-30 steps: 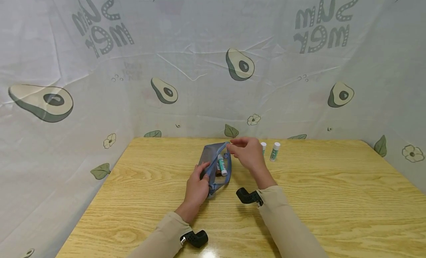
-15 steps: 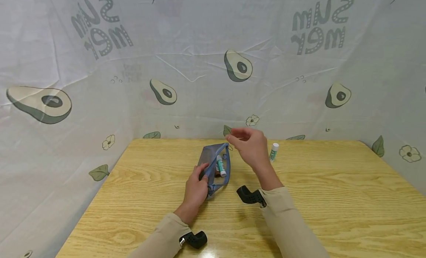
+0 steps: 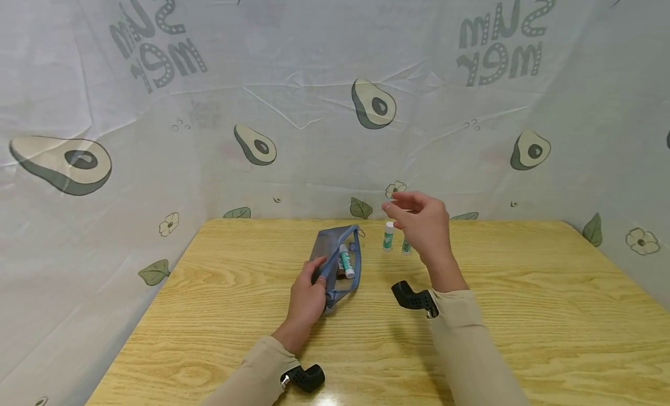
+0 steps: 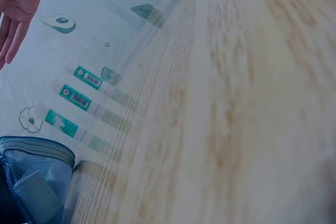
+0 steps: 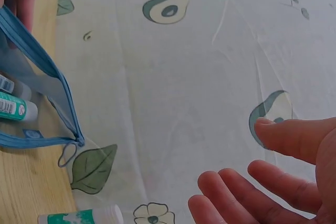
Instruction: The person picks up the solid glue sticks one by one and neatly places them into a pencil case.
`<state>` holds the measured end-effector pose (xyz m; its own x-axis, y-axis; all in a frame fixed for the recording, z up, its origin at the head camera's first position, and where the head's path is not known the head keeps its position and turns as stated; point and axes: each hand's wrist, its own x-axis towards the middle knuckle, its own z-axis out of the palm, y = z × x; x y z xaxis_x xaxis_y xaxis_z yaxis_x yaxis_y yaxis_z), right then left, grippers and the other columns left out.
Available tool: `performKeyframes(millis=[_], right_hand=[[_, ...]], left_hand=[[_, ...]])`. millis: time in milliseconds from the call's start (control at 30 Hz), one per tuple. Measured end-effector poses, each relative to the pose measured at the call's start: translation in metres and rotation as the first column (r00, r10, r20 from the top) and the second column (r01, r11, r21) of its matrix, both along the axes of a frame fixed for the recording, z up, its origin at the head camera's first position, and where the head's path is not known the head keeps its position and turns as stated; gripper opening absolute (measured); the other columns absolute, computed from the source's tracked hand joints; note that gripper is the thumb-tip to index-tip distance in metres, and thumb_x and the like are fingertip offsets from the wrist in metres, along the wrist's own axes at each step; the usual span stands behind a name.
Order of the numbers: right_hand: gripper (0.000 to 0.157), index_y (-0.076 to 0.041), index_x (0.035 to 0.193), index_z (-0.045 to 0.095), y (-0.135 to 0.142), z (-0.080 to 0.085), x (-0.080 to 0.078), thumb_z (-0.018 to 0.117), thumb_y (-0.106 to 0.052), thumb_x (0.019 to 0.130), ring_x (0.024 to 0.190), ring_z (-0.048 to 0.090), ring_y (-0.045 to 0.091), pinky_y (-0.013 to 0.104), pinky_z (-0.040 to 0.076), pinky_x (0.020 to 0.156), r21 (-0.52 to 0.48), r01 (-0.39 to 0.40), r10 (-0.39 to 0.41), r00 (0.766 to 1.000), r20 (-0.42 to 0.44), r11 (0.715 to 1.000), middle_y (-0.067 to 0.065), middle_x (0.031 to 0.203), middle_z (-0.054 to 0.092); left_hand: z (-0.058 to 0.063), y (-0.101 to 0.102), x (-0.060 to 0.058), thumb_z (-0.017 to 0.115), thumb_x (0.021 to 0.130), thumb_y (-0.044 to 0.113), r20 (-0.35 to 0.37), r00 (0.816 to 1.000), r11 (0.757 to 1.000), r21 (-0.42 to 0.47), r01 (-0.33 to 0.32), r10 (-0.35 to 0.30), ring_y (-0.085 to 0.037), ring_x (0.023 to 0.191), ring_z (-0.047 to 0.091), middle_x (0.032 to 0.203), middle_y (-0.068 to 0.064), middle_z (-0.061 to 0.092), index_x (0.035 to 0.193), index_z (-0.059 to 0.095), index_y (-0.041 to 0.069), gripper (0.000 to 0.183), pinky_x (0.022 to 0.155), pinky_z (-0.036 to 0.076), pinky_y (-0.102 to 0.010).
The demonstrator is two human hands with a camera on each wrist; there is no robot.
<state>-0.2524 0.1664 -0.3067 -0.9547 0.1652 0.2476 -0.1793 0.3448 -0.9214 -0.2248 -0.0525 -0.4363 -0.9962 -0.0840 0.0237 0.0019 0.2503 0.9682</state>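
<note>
My left hand [image 3: 307, 295] grips the near side of a blue mesh zipper pouch [image 3: 325, 246], fingers over the mesh and thumb at the zipper edge. The pouch lies with its mouth gaping to the right. Inside it rests a glue stick [image 3: 346, 262] with a green-and-white label; the right wrist view shows a second glue stick [image 5: 7, 84] beside it. My right hand [image 3: 426, 223] hovers above the table, thumb and fingers apart, holding nothing. Below and left of it stand glue sticks [image 3: 388, 237]. Three upright glue sticks [image 4: 76, 98] appear in the left wrist view; my right hand hides one in the head view.
A wooden table [image 3: 235, 319] carries everything. Behind it hangs a pale cloth [image 3: 314, 179] printed with avocados, leaves and flowers, meeting the table's back edge close behind the glue sticks. Black wrist mounts [image 3: 413, 298] stick out inward from both sleeves.
My right hand has let go of the pouch's far zipper end and moved up and right, uncovering standing glue sticks. My left hand keeps its grip on the pouch.
</note>
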Motion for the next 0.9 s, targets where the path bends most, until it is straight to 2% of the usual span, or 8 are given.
performKeyframes(millis=[233,467,567,733,900], right_hand=[[0.045,-0.007,0.137,0.070,0.015,0.003,0.000,0.077,-0.030,0.099,0.088,0.071,-0.003,0.023,0.063,0.084,-0.031,0.034,-0.034,0.999,-0.003,0.999,0.013,0.122,0.074],[0.047,-0.003,0.138,0.068,0.038,0.005,-0.001,0.077,-0.027,0.099,0.087,0.073,-0.003,0.019,0.062,0.082,-0.092,0.089,-0.090,0.996,-0.012,0.992,-0.014,0.099,0.072],[0.046,-0.003,0.139,0.067,0.050,0.006,-0.001,0.075,-0.024,0.099,0.087,0.073,-0.005,0.018,0.062,0.081,-0.121,0.131,-0.133,0.991,-0.005,0.984,-0.022,0.093,0.071],[0.044,-0.002,0.139,0.066,0.069,0.007,0.000,0.073,-0.019,0.099,0.085,0.074,-0.005,0.015,0.061,0.078,-0.187,0.196,-0.197,0.980,0.014,0.963,-0.024,0.090,0.072],[0.044,-0.004,0.138,0.067,0.077,0.006,-0.002,0.075,-0.019,0.098,0.084,0.074,-0.003,0.014,0.061,0.077,-0.208,0.224,-0.222,0.975,0.031,0.952,-0.022,0.092,0.072]], left_hand=[[0.001,0.001,-0.001,0.048,0.107,0.004,-0.002,1.000,1.000,0.003,0.003,-0.003,-0.041,0.164,0.021,0.171,-0.020,0.037,0.151,0.059,0.012,0.046,0.130,0.027,-0.062],[0.001,0.002,0.000,0.048,0.107,0.003,-0.022,1.000,1.000,-0.002,0.003,-0.003,-0.045,0.162,0.023,0.172,-0.027,0.030,0.151,0.059,0.010,0.046,0.129,0.028,-0.062],[0.001,0.002,0.001,0.047,0.107,0.002,-0.027,1.000,1.000,-0.006,0.004,-0.004,-0.046,0.162,0.023,0.172,-0.029,0.028,0.151,0.058,0.009,0.046,0.128,0.029,-0.062],[0.001,0.003,0.001,0.047,0.107,0.003,-0.022,1.000,1.000,-0.006,0.004,-0.004,-0.046,0.162,0.022,0.172,-0.028,0.027,0.151,0.058,0.010,0.046,0.128,0.030,-0.062],[0.001,0.002,0.001,0.047,0.107,0.003,-0.017,1.000,1.000,-0.008,0.000,0.000,-0.045,0.163,0.022,0.172,-0.027,0.029,0.151,0.058,0.011,0.046,0.128,0.030,-0.062]])
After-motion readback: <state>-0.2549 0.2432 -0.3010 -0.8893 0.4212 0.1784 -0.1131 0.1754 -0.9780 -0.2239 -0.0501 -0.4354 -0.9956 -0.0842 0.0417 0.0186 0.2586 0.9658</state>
